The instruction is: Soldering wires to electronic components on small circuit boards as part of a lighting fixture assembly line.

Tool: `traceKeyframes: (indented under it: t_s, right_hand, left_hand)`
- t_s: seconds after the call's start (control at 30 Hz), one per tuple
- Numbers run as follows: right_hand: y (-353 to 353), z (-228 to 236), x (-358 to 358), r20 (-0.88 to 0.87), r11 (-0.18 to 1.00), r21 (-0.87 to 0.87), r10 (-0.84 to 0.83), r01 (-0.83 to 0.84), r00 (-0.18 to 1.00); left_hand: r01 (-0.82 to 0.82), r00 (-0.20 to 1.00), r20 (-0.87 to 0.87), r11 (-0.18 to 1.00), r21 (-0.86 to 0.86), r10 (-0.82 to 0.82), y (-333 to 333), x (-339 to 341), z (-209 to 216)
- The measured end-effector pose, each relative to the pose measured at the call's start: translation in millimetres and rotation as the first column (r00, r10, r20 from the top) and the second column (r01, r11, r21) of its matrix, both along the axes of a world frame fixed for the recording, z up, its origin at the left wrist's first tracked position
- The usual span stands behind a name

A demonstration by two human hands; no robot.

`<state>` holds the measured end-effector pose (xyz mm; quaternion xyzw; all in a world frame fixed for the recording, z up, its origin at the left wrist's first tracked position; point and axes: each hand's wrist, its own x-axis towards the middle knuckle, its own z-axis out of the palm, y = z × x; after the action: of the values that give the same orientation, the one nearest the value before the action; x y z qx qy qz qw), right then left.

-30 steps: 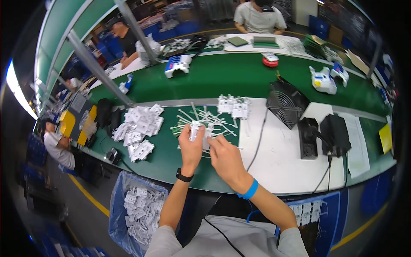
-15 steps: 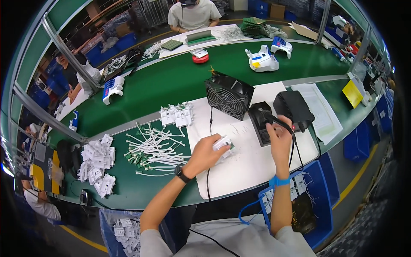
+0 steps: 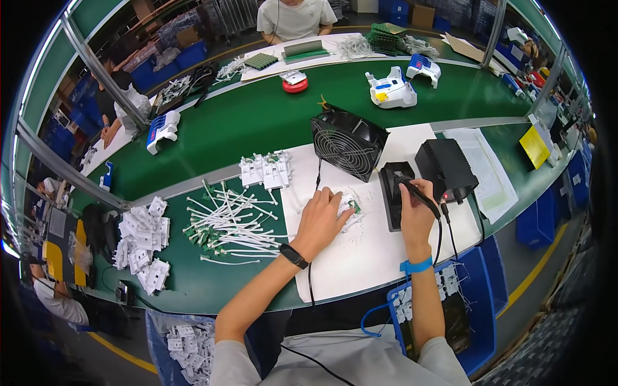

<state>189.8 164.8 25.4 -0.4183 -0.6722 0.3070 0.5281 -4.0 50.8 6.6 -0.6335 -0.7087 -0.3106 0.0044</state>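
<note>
A small white part with a green circuit board (image 3: 349, 204) lies on the white mat (image 3: 367, 257), near the green table's front edge, its long axis running left-right. The left hand (image 3: 320, 220) presses down on it, fingers curled. The right hand (image 3: 417, 215) grips a soldering iron (image 3: 421, 195), tip pointing away toward the black stand (image 3: 394, 193).
</note>
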Motion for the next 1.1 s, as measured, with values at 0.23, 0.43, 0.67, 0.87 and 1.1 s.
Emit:
traceKeyframes:
  t_s: [0.23, 0.43, 0.67, 0.87, 1.1]
  right_hand:
    - [32.2, -1.1, -7.7, 0.056, 0.999, 0.049, -0.027, 0.024, 0.998]
    - [44.4, -24.1, -1.6, 0.081, 0.984, 0.169, -0.063, 0.049, 0.995]
    - [42.6, -26.4, 3.4, -0.119, 0.938, 0.336, -0.045, 0.083, 0.992]
    - [2.6, -27.2, 43.2, -0.332, 0.901, 0.388, -0.06, 0.195, 0.941]
    - [-24.2, -1.9, 13.4, -0.187, 0.98, 0.147, 0.161, -0.135, 0.969]
  left_hand:
    - [-0.049, 0.982, -0.18, 0.999, 0.022, 0.052, 1.2, 5.4, -2.3]
    - [-0.044, 0.98, -0.192, 0.999, 0.03, 0.049, 1.1, 3.4, -3.8]
    - [-0.04, 0.995, -0.09, 0.998, 0.051, 0.044, -0.8, 0.2, -5.4]
    - [-0.005, 0.996, -0.091, 1.0, -0.017, 0.004, -21.2, 8.7, 14.7]
    - [0.108, 0.991, -0.076, 0.991, -0.074, -0.114, -40.8, 5.0, 5.1]
